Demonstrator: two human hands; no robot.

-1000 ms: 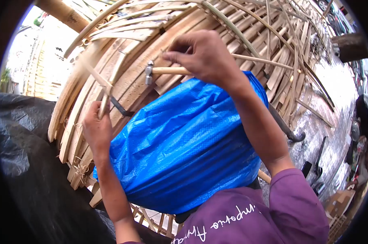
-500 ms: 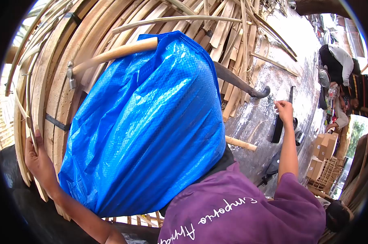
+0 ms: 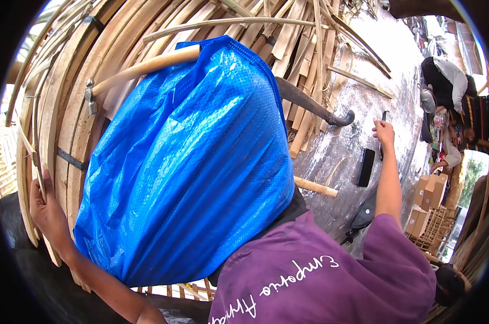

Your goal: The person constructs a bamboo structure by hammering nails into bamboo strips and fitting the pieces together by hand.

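Observation:
My left hand (image 3: 49,210) is closed around a thin wooden strip (image 3: 38,162) at the far left, beside long upright slats. My right hand (image 3: 384,133) is over the floor at right, fingers curled, right at a thin dark tool (image 3: 385,115) whose ends show above and below it. Whether the fingers grip this tool is hard to make out. A blue woven plastic sheet (image 3: 196,162) covers my lap. A hammer (image 3: 147,67) lies with its wooden handle against the sheet's upper edge and its metal head over the slats.
A dark handle with a hooked end (image 3: 314,108) juts from behind the sheet. A black phone (image 3: 366,167), a dark bag (image 3: 363,216) and a round wooden stick (image 3: 316,187) lie on the floor. Split wood pieces (image 3: 304,70) spread behind. Cardboard boxes (image 3: 429,193) and another person (image 3: 449,81) are at right.
My right hand has moved right and slightly up, onto the thin dark tool. The left hand keeps its hold on the strip. The whole view has shifted slightly.

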